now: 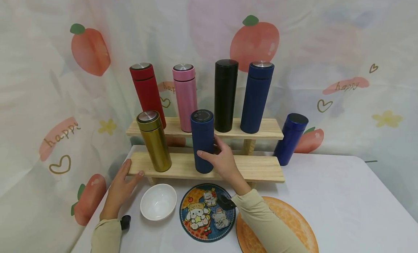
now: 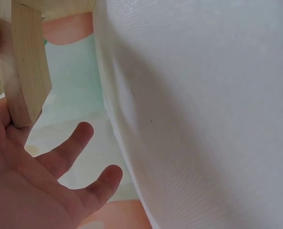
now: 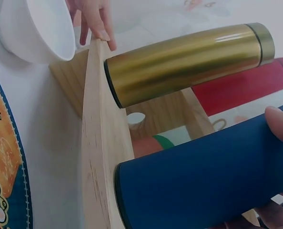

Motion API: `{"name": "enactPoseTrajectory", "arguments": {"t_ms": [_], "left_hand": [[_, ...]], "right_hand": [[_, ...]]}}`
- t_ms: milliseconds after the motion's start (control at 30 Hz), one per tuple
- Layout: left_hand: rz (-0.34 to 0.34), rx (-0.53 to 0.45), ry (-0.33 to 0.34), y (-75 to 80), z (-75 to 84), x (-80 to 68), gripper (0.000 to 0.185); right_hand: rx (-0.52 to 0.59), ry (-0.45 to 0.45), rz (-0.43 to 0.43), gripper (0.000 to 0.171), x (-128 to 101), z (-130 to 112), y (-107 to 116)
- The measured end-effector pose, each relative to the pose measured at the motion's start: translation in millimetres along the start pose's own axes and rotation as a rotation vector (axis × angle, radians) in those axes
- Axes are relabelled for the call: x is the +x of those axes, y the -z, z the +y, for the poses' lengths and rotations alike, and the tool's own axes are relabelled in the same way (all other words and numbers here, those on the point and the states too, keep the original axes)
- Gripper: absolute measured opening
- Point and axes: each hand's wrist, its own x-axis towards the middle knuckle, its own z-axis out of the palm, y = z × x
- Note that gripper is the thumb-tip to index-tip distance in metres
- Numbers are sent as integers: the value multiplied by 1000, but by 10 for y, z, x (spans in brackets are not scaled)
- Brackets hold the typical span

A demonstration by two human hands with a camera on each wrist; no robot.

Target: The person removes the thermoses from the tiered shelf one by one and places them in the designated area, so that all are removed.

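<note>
On the lower tier of a pale wooden two-step stand point(image 1: 258, 167), a blue, black-topped cylindrical bottle point(image 1: 203, 146) stands upright, gripped.
The right hand point(image 1: 224, 163) curls thumb and fingers round its side, presumably to keep it upright near the shiny gold cylindrical bottle point(image 1: 156, 147); the left hand point(image 1: 121, 190) pinches the stand's left end, likely to steady it.

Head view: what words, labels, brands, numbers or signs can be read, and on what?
"happy": backdrop cloth, left side.
"happy": backdrop cloth, right side.
"hap": backdrop cloth, its remainder hidden by the pink bottle.
Too small to read: print on the lid of the front blue bottle and on the round cartoon mat.
</note>
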Motion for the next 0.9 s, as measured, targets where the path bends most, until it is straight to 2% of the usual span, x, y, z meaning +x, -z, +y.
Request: {"name": "enactPoseTrajectory", "arguments": {"t_ms": [333, 533, 900], "left_hand": [[-32, -7, 36, 9, 64, -22, 106], [-26, -1, 20, 17, 58, -36, 106], [-29, 0, 0, 1, 35, -24, 104]], "right_hand": [[-23, 2, 68, 80, -136, 5, 190], [-64, -8, 104, 85, -232, 19, 404], [-131, -10, 182, 79, -385, -59, 793]]}}
